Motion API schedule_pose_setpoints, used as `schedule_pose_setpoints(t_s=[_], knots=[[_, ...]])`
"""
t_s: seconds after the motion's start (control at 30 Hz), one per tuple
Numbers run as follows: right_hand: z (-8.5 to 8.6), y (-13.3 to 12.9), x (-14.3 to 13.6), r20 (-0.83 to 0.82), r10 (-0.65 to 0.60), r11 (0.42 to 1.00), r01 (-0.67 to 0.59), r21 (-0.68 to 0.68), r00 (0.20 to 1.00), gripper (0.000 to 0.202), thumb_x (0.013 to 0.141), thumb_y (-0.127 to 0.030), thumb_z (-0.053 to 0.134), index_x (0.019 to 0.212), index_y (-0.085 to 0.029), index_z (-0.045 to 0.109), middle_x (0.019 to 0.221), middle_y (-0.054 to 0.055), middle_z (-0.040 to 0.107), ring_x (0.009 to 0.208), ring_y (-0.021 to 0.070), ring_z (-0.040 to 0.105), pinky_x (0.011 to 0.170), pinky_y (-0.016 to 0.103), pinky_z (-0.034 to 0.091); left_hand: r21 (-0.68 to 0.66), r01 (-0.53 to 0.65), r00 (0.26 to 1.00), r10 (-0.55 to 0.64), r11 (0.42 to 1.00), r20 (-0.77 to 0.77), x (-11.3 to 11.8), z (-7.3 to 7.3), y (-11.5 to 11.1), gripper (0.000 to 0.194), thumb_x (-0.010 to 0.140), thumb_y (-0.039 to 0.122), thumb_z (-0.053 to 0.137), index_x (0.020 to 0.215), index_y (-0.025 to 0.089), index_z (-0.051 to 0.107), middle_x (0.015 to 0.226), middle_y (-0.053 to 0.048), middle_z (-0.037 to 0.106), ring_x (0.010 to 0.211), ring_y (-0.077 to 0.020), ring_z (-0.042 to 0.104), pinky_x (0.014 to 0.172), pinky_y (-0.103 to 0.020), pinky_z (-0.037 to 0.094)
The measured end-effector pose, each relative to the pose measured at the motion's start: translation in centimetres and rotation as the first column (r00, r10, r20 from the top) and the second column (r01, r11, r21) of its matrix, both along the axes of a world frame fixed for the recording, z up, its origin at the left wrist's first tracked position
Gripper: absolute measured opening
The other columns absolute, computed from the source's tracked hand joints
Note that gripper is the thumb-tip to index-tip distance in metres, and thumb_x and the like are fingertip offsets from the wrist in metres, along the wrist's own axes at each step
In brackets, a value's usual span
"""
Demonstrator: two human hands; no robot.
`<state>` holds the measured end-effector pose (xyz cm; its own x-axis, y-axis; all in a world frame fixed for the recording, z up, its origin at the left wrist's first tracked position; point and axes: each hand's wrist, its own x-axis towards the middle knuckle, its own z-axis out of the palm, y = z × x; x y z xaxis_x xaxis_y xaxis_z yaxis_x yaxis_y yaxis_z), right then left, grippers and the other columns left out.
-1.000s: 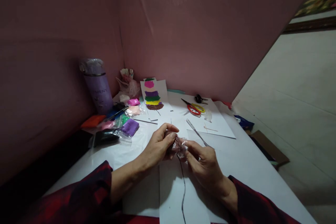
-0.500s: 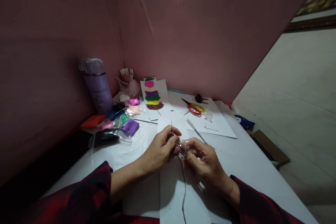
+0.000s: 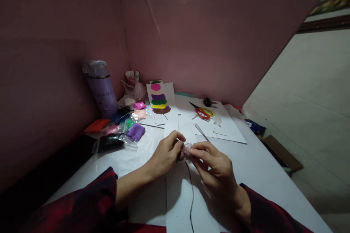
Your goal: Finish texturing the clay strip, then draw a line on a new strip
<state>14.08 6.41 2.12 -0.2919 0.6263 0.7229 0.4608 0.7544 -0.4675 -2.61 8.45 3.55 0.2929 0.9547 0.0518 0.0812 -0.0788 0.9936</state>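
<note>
A small clear plastic bag [image 3: 187, 150] with something brownish in it is between my two hands, above a white paper sheet [image 3: 177, 196] with a dark curved line. My left hand [image 3: 167, 153] is closed on the brownish end of the bag. The fingers of my right hand [image 3: 213, 164] pinch the bag's clear crumpled side. Just beyond my right hand lies a metal tool [image 3: 201, 130], its near end hidden by the fingers. Farther back rest red and yellow scissors [image 3: 202, 113].
Bagged clay pieces, including a purple one [image 3: 135, 132] and an orange one [image 3: 97, 126], lie at the left beside a purple bottle [image 3: 101, 91]. A painted feather picture [image 3: 159, 98] stands near the wall. A cardboard box [image 3: 283, 153] is beyond the table's right edge.
My right hand has turned and shifted its fingers on the bag, now covering more of the metal tool. My left hand has barely moved.
</note>
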Motion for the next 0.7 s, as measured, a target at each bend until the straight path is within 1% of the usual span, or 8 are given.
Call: schedule_pose_setpoints(t_s=[0.1,0.17,0.23,0.3,0.47,0.6,0.7], knots=[[-0.15,-0.14,0.07,-0.028,0.04,0.999,-0.04,-0.002,0.999,0.023,0.088,-0.008,0.055,0.099,-0.021,0.07,0.093,0.009,0.073,0.081,0.0193,0.071,0.068,0.03,0.06,-0.05,0.008,0.997,-0.004,0.999,0.077,0.15,0.2,-0.12,0.012,0.087,0.031,0.049,0.086,0.019,0.049,0.052,0.007,0.046,0.044,-0.0085,0.038,0.044,-0.021,0.028],[-0.24,-0.16,0.1,-0.044,0.06,0.997,-0.062,-0.043,0.997,0.024,0.088,-0.008,0.054,0.102,-0.02,0.069,0.091,0.008,0.074,0.081,0.0197,0.072,0.068,0.031,0.061,-0.065,0.009,0.994,-0.002,0.998,0.112,0.22,0.22,-0.18,0.014,0.086,0.033,0.05,0.086,0.019,0.048,0.051,0.008,0.045,0.042,-0.0076,0.036,0.043,-0.02,0.028],[-0.31,-0.13,0.04,-0.05,0.053,0.994,-0.057,-0.091,0.997,0.023,0.089,-0.008,0.053,0.103,-0.02,0.068,0.089,0.008,0.074,0.079,0.0196,0.071,0.067,0.031,0.061,-0.071,0.005,0.991,0.004,0.997,0.131,0.26,0.17,-0.2,0.015,0.086,0.034,0.05,0.086,0.019,0.048,0.05,0.008,0.044,0.04,-0.0071,0.034,0.041,-0.02,0.027],[-0.35,-0.07,-0.09,-0.044,0.04,0.994,-0.045,-0.104,0.998,0.022,0.089,-0.009,0.053,0.103,-0.019,0.067,0.088,0.007,0.073,0.078,0.0195,0.071,0.067,0.032,0.061,-0.071,-0.007,0.991,0.016,0.997,0.131,0.26,0.08,-0.19,0.015,0.086,0.034,0.05,0.087,0.019,0.048,0.051,0.008,0.045,0.039,-0.007,0.034,0.04,-0.02,0.027],[-0.2,-0.1,-0.35,-0.021,0.029,0.992,-0.032,-0.126,0.999,0.017,0.088,-0.009,0.054,0.093,-0.018,0.068,0.084,0.006,0.071,0.073,0.0179,0.068,0.066,0.031,0.059,-0.063,-0.029,0.994,0.035,0.998,0.106,0.19,-0.22,-0.05,0.015,0.086,0.033,0.049,0.087,0.019,0.048,0.052,0.008,0.045,0.04,-0.0074,0.035,0.039,-0.02,0.027],[-0.18,-0.23,-0.41,-0.025,0.021,0.987,-0.025,-0.161,0.999,0.019,0.088,-0.009,0.053,0.096,-0.019,0.068,0.088,0.006,0.072,0.077,0.0181,0.069,0.066,0.029,0.058,-0.031,-0.005,0.994,0.009,1.0,0.111,0.2,-0.38,-0.03,0.015,0.087,0.034,0.047,0.089,0.019,0.048,0.053,0.008,0.044,0.042,-0.0074,0.036,0.041,-0.02,0.028],[-0.23,-0.24,-0.46,-0.008,-0.006,0.982,0.004,-0.189,1.0,0.021,0.085,-0.006,0.053,0.096,-0.018,0.067,0.086,0.005,0.073,0.074,0.0179,0.069,0.067,0.029,0.057,-0.03,0.003,0.994,0.0,1.0,0.105,0.22,-0.51,-0.07,0.016,0.089,0.034,0.046,0.09,0.019,0.048,0.055,0.007,0.045,0.043,-0.0078,0.037,0.042,-0.02,0.029]])
